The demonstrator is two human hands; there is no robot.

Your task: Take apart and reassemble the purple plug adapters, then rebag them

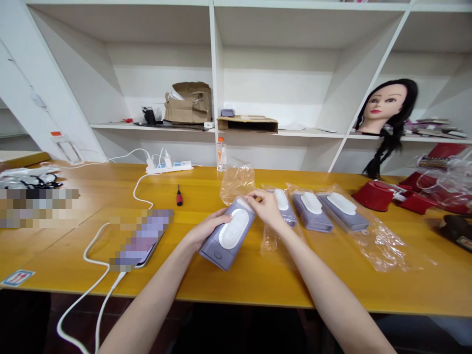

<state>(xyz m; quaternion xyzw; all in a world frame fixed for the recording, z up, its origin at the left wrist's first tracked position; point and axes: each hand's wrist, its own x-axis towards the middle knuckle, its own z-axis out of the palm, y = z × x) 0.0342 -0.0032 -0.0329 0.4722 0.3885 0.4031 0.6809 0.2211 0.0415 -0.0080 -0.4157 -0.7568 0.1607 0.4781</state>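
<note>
Purple-grey in the head view, a box (pixel 233 231) tilts over the bench (pixel 265 285). The left hand (pixel 207 227) clasps its side, thumb on top, apparently steadying it so the right hand (pixel 266 206) can pinch its far end. Three similar boxes (pixel 317 223) lie rightward in clear wrap (pixel 389 246), seemingly spaced for easy reach.

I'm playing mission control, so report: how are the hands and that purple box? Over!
Left hand gripping purple box. Right hand at its far end. White oval facing up. See-through plastic just beyond.
</note>
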